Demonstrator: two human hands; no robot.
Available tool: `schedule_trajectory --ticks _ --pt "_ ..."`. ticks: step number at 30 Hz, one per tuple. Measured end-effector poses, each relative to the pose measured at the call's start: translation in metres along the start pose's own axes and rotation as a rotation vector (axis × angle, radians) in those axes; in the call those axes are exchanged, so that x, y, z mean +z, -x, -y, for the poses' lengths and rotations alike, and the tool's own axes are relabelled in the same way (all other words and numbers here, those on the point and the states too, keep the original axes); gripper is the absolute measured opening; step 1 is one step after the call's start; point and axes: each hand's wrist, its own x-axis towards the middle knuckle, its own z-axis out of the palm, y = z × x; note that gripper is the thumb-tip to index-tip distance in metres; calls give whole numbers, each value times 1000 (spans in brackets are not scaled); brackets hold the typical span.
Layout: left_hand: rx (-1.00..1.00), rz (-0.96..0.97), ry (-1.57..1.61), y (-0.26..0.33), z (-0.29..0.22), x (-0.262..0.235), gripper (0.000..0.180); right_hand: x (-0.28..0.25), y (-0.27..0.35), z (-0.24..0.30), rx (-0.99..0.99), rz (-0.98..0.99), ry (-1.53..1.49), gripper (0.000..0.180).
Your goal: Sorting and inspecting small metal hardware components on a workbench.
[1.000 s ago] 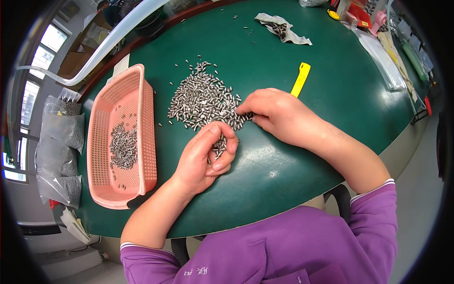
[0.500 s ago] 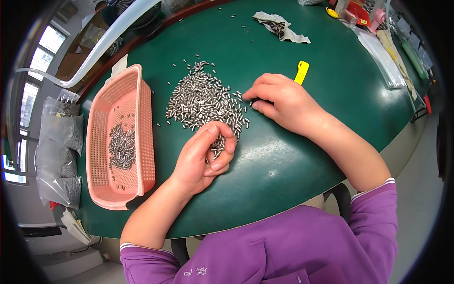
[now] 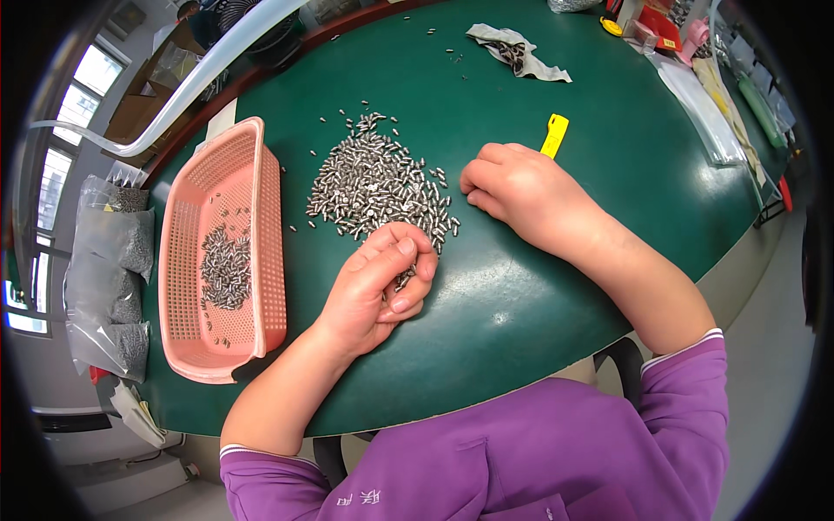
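A pile of small silver metal pins (image 3: 375,184) lies on the green table (image 3: 521,286). My left hand (image 3: 379,285) rests at the pile's near edge, fingers curled around several pins in the palm. My right hand (image 3: 521,193) lies on the table just right of the pile, fingers curled down; whether it holds a pin is hidden. A pink plastic basket (image 3: 228,252) stands left of the pile with several pins (image 3: 224,267) in it.
A yellow plastic tool (image 3: 554,135) lies beyond my right hand. A crumpled rag (image 3: 516,50) sits at the far side. Clear bags of parts (image 3: 111,269) hang off the left edge. Assorted bags and tools (image 3: 712,78) crowd the far right.
My right hand has drawn away from the pile's right edge, moving right and farther out. The left hand stays curled on its pins.
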Motion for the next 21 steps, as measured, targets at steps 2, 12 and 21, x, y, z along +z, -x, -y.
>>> schedule_trajectory --ticks 2,12,21 --pt "-6 3 -4 0 0 0 12 1 0 0 -3 4 39 12" --pt "-20 -13 -17 1 0 1 10 -1 1 3 -34 12 27 14" --pt "-22 -20 -18 0 -1 1 11 -2 0 6 -52 -2 -91 13"
